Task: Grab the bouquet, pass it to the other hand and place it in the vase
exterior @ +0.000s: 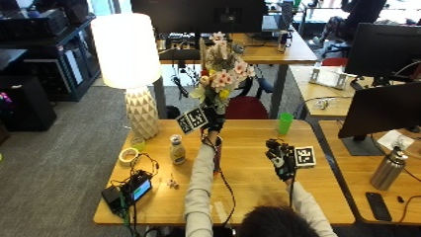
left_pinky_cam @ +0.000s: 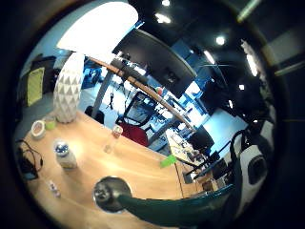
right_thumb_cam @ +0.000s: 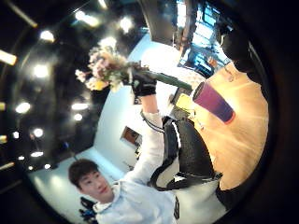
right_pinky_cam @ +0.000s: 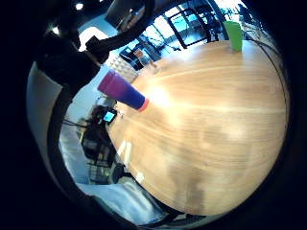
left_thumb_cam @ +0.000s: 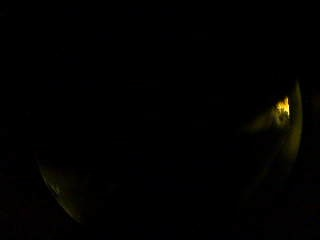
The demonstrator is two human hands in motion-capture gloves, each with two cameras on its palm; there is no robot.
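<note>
The right hand (exterior: 281, 159) is hovering open over the worktop (exterior: 250, 192), right of the bouquet (exterior: 220, 79) that the left hand (exterior: 212, 122) is gripping aloft. Its stems are hiding the vase; a lamp (exterior: 131, 69) is standing left.

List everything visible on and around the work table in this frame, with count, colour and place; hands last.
bouquet: one, pink and cream flowers, raised above the table's far edge
table: one, light wood
lamp: one, white, far left corner of the table
green cup: one, far edge, right of centre
bottle: one, pale with dark cap, left part of the table
tape roll: one, whitish, near the lamp
left hand: black glove, grips the bouquet's stems
right hand: black glove, above the table, holding nothing
</note>
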